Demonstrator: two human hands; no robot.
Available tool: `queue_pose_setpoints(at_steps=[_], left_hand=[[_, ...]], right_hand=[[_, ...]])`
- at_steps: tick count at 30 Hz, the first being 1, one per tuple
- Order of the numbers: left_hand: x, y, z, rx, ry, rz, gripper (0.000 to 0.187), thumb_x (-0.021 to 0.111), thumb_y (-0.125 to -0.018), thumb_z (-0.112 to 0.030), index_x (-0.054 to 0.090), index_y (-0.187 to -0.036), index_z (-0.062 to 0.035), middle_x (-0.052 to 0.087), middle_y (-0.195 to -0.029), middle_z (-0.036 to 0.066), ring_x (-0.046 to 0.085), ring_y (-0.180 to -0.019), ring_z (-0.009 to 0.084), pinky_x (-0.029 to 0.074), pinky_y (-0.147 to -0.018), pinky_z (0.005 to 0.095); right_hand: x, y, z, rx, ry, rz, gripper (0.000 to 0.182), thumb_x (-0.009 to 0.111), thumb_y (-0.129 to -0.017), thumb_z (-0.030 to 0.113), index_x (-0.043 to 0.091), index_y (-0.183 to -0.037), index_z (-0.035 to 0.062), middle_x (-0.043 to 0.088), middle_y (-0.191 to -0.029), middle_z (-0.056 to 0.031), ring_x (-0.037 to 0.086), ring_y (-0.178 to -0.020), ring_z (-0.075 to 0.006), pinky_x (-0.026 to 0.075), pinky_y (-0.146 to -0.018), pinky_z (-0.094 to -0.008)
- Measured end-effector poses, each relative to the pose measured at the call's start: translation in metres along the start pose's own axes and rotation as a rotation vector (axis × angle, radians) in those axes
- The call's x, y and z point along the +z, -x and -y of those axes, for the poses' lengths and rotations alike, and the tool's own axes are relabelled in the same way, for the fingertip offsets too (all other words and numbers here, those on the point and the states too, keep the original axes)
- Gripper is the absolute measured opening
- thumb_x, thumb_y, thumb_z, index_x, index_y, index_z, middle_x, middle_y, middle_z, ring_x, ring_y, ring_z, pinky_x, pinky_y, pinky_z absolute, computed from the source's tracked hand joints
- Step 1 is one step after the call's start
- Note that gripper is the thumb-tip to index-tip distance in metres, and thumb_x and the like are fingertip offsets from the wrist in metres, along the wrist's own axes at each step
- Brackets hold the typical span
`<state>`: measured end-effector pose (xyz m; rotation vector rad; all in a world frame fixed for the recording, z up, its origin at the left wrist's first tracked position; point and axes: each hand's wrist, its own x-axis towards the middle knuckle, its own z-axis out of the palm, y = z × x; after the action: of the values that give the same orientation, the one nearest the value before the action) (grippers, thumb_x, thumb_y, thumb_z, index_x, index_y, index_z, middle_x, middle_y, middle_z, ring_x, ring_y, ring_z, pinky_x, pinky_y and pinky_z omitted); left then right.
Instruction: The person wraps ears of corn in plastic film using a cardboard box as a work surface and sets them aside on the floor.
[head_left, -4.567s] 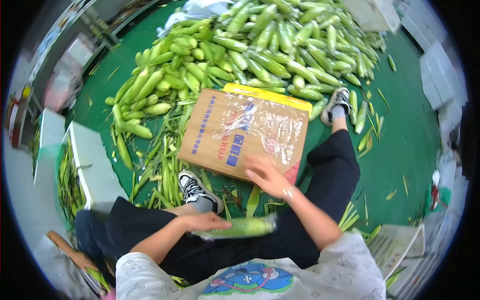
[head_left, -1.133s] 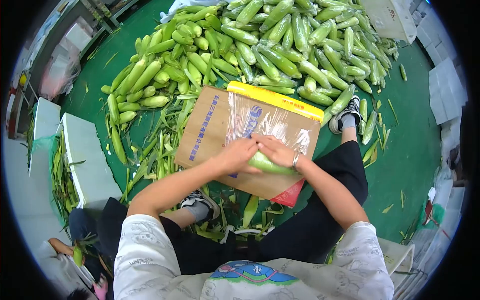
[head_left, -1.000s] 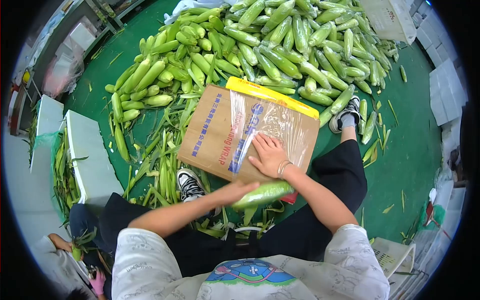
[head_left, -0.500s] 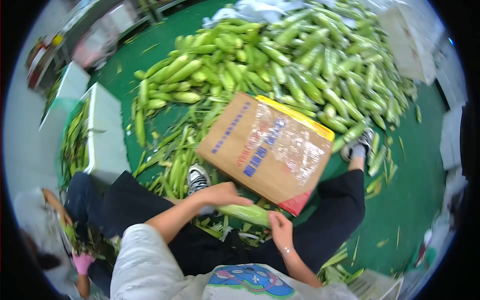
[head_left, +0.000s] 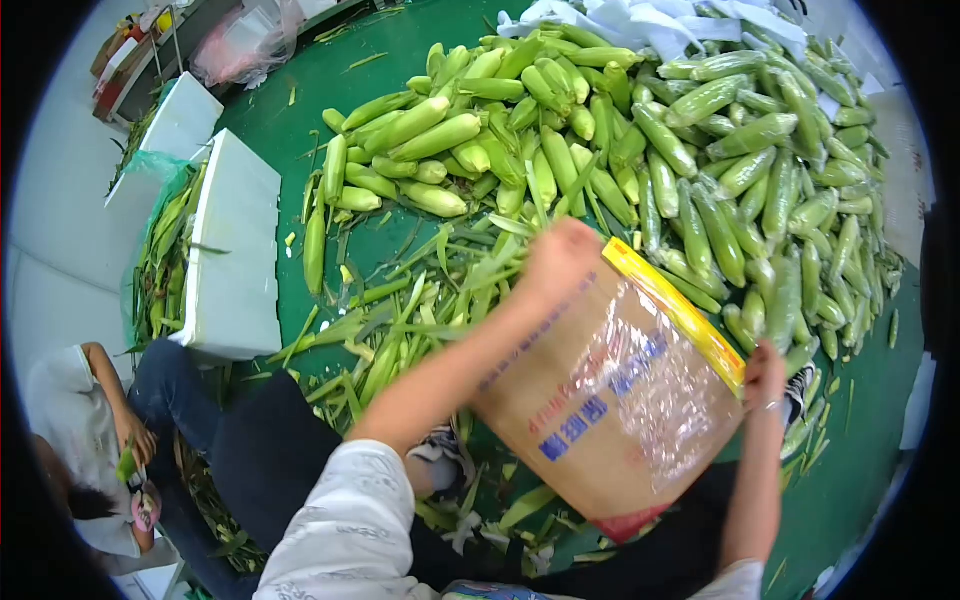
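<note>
A cardboard box [head_left: 560, 370] with blue and red print lies tilted in front of me, crinkled clear film [head_left: 660, 400] over its top and a yellow strip [head_left: 680, 312] along its far edge. My left hand [head_left: 568, 258] is closed at the strip's left end, smeared by motion; what its fingers hold cannot be made out. At the other end of the strip, my right hand [head_left: 765, 376] has its fingers pressed together at the box corner; what they hold is too small to name. No corn cob shows in either hand.
Beyond the box, husked green corn [head_left: 430, 135] is heaped left and film-wrapped corn [head_left: 740, 180] right. Loose husks [head_left: 390, 350] cover the green floor. White foam boxes [head_left: 235, 250] stand left. A seated co-worker [head_left: 90, 420] holds something green at lower left.
The corn cob that was between my hands has left them. Both hands have moved forward to the box's far edge, and the view has shifted.
</note>
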<state>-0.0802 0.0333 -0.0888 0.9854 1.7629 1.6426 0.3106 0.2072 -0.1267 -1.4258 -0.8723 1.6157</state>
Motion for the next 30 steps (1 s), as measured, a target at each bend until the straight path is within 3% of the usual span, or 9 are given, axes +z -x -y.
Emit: queue_pose_setpoints(at_steps=[4,7,8,10,15,22,26,29,30], left_hand=[[-0.133,-0.153,0.094,-0.312,-0.764,-0.469,0.061,0.063,-0.085,-0.035,0.046,-0.112,0.0174,0.049,-0.120,0.041,0.053,-0.113,0.0439,0.044,-0.094,0.0482],[-0.143,-0.221,0.134,-0.388,-0.907,-0.547,0.072,0.064,-0.086,-0.040,0.037,-0.116,0.0198,0.059,-0.105,0.034,0.063,-0.095,0.0408,0.051,-0.083,0.0449],[-0.139,-0.230,0.129,-0.550,-0.717,-0.513,0.075,0.063,-0.087,-0.043,0.036,-0.116,0.0196,0.062,-0.096,0.030,0.065,-0.081,0.0372,0.053,-0.073,0.0422],[-0.151,-0.244,0.171,-0.652,-0.403,-0.508,0.068,0.062,-0.088,-0.049,0.044,-0.111,0.0124,0.063,-0.073,0.016,0.058,-0.046,0.0245,0.051,-0.046,0.0333],[-0.173,-0.073,0.088,-0.626,0.972,-0.208,0.040,0.057,-0.094,-0.041,0.059,-0.113,-0.0066,0.064,-0.088,0.010,0.062,-0.068,0.0214,0.054,-0.053,0.0317],[-0.018,0.154,-0.045,-0.339,0.555,0.076,0.070,0.063,-0.090,-0.019,0.025,-0.144,0.0015,0.049,-0.132,0.017,0.052,-0.118,0.0245,0.044,-0.098,0.0358],[0.044,0.233,-0.105,0.005,0.119,0.529,0.076,0.063,-0.093,-0.021,0.016,-0.151,-0.0058,0.039,-0.142,0.017,0.042,-0.128,0.0248,0.039,-0.104,0.0350],[0.026,0.230,-0.127,0.583,-0.322,0.586,0.040,0.065,-0.088,-0.027,0.058,-0.117,0.0004,0.061,-0.106,0.021,0.057,-0.106,0.0339,0.044,-0.095,0.0419],[0.019,0.218,-0.142,0.281,-0.772,0.802,0.026,0.064,-0.088,-0.023,0.062,-0.102,-0.0011,0.065,-0.089,0.017,0.062,-0.086,0.0302,0.050,-0.079,0.0388]], right_hand=[[-0.028,-0.139,0.042,-0.077,0.638,-0.516,0.048,0.069,-0.082,0.042,0.059,-0.106,0.0020,0.060,-0.074,-0.0078,0.060,-0.063,-0.0190,0.048,-0.052,-0.0314],[-0.113,-0.251,-0.006,-0.784,1.495,-0.658,0.085,0.073,-0.077,0.047,0.042,-0.135,-0.0068,0.057,-0.118,-0.0257,0.056,-0.108,-0.0394,0.048,-0.091,-0.0443],[-0.072,-0.204,0.017,-0.331,1.535,-0.455,0.093,0.071,-0.081,0.043,0.025,-0.147,-0.0032,0.038,-0.141,-0.0298,0.034,-0.133,-0.0412,0.027,-0.111,-0.0456],[-0.065,-0.166,0.028,-0.533,1.443,-0.264,0.078,0.068,-0.085,0.029,0.030,-0.146,-0.0016,0.041,-0.140,-0.0276,0.039,-0.131,-0.0401,0.031,-0.109,-0.0421],[-0.055,-0.012,0.046,-0.676,1.171,-0.039,0.052,0.064,-0.085,0.009,0.045,-0.132,0.0017,0.055,-0.120,-0.0167,0.055,-0.108,-0.0282,0.044,-0.093,-0.0362],[0.102,0.227,0.034,-0.192,0.305,0.670,0.042,0.055,-0.097,0.023,0.044,-0.133,0.0033,0.058,-0.113,-0.0105,0.058,-0.097,-0.0191,0.049,-0.084,-0.0320],[0.090,0.284,0.000,-0.227,0.140,0.514,0.047,0.053,-0.099,0.021,0.037,-0.139,0.0027,0.055,-0.123,-0.0121,0.056,-0.108,-0.0208,0.048,-0.090,-0.0354],[0.045,0.315,-0.010,-0.016,-0.155,0.279,0.045,0.054,-0.099,0.019,0.040,-0.137,0.0015,0.055,-0.122,-0.0097,0.056,-0.107,-0.0203,0.047,-0.092,-0.0362],[0.027,0.315,-0.011,0.058,-0.207,0.188,0.042,0.056,-0.098,0.023,0.044,-0.133,0.0023,0.056,-0.117,-0.0076,0.056,-0.105,-0.0192,0.048,-0.090,-0.0360]])
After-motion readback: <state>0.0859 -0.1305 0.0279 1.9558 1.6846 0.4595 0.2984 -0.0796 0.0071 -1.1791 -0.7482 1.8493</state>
